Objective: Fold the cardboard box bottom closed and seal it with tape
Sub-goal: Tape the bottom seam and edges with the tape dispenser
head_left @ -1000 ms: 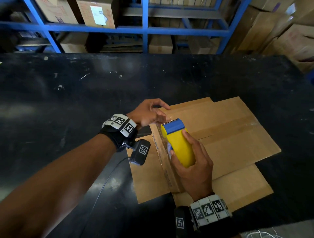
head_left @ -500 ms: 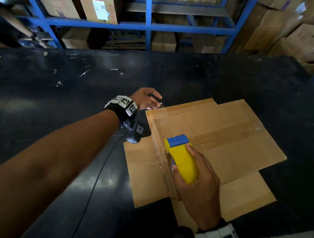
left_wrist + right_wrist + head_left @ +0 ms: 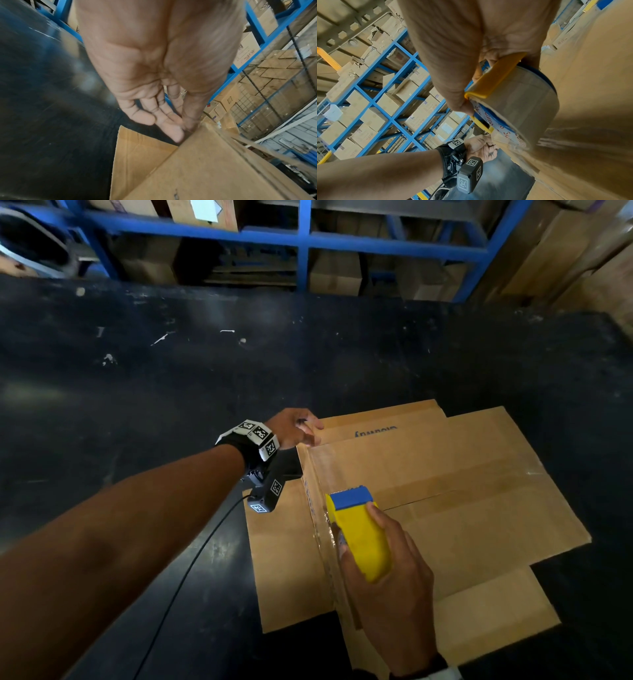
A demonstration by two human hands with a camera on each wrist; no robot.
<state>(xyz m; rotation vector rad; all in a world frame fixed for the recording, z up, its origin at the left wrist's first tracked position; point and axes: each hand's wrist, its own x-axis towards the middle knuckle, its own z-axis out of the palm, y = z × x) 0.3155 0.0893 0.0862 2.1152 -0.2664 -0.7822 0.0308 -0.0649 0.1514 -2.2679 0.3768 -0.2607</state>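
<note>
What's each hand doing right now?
Left hand: open, fingertips on the brown cardboard box corner.
Right hand: gripping the yellow-and-blue tape dispenser.

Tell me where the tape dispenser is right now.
In the head view, the tape dispenser sits low and centre, gripped by the right hand on the cardboard box's left edge.

Right hand [image 3: 471, 56] wrapped around yellow tape dispenser [image 3: 493, 75], its clear tape roll [image 3: 527, 102] against the cardboard box [image 3: 590, 108] — left hand [image 3: 481, 147] at the box's far corner, blue shelving [image 3: 385, 94] beyond.
</note>
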